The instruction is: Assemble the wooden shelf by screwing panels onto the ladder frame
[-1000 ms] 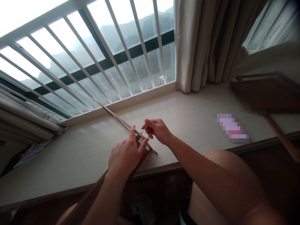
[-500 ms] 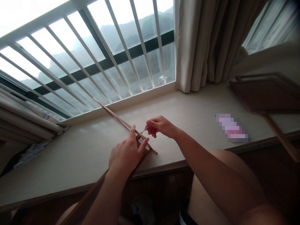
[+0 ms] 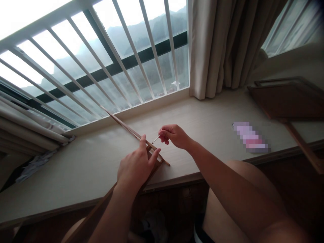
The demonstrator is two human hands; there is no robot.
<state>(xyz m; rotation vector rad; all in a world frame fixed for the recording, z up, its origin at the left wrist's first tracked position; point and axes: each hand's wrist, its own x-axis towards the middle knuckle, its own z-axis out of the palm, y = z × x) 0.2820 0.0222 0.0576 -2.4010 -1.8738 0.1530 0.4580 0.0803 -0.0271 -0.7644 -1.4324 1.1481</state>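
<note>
So left hand [image 3: 136, 163] has the wooden frame [image 3: 152, 146] gripped, right hand [image 3: 172, 135] pinching a thin tool [image 3: 156, 139], tip at the frame.

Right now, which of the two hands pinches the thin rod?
The right hand: it pinches the thin rod, whereas the left hand, thumb spread, touches the wooden frame.

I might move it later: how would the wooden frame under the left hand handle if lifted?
The wooden frame has slim, straight bars, so it is probably stiff and fairly light. It extends past the left hand, so it could tip or swing.
</note>
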